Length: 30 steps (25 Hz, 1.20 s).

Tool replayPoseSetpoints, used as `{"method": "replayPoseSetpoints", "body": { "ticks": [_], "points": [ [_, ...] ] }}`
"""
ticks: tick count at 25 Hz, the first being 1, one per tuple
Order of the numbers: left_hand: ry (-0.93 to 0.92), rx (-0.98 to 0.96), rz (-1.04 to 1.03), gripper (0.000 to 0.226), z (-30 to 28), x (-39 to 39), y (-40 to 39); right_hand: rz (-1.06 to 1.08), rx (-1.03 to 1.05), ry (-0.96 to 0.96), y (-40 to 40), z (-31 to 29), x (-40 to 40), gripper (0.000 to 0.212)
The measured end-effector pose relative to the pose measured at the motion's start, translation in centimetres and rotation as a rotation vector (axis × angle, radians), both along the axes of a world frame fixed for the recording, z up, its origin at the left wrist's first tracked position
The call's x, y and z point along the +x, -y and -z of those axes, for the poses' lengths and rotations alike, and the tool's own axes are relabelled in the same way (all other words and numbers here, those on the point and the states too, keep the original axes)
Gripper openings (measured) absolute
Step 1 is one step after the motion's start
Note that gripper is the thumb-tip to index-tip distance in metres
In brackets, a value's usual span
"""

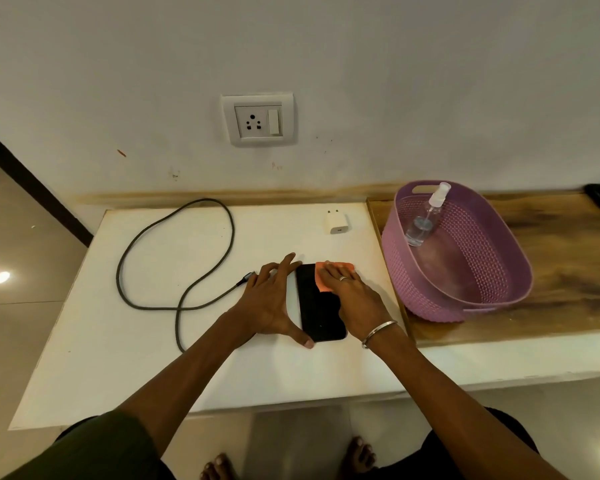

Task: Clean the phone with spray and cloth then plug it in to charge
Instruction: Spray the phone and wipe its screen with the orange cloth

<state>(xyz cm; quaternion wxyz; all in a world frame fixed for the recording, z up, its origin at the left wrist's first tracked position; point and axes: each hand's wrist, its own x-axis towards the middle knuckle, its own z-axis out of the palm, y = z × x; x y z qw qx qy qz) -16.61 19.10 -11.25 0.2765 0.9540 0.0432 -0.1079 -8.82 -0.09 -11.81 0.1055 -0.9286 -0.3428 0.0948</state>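
Phone [321,306] flat on white table [125,358], screen up, near centre. Left hand [271,299] braces its left edge, fingers straight; right hand [350,292] presses orange cloth [326,284] flat on the far end. Spray bottle [425,218] leans in purple basket [499,271] at right; cable [174,258] left, charger [337,221] far.

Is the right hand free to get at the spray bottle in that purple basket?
Probably yes. The spray bottle leans in the open-topped basket beside the right hand, nothing between them. That hand presses the orange cloth on the phone now.
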Motion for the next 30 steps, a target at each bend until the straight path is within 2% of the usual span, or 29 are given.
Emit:
{"method": "replayPoseSetpoints", "body": {
  "ticks": [5,11,15,17,23,26,30],
  "points": [
    [-0.012,0.014,0.015,0.160,-0.2,0.1,0.0,0.018,0.020,-0.009,-0.7,0.1,-1.2,0.083],
    [-0.012,0.068,0.064,0.159,0.0,0.4,-0.1,-0.135,0.057,-0.034,-1.9,0.6,-3.4,0.080],
    [-0.022,0.030,0.019,0.161,0.2,0.3,-0.2,-0.211,0.071,0.001,-1.6,0.9,-4.0,0.076],
    [-0.022,0.041,0.029,0.159,0.1,0.2,-0.2,-0.190,0.094,-0.014,-0.9,0.8,-3.5,0.075],
    [-0.005,0.056,0.024,0.158,-0.3,0.1,0.0,0.068,0.095,-0.008,2.2,0.5,-1.9,0.084],
    [-0.018,0.053,0.023,0.157,-0.5,0.1,0.0,0.046,0.042,0.025,1.3,0.7,-2.7,0.082],
    [-0.024,0.043,0.021,0.157,-0.6,0.0,0.1,-0.104,0.049,0.035,-0.1,1.1,-4.7,0.077]
  ]
}}
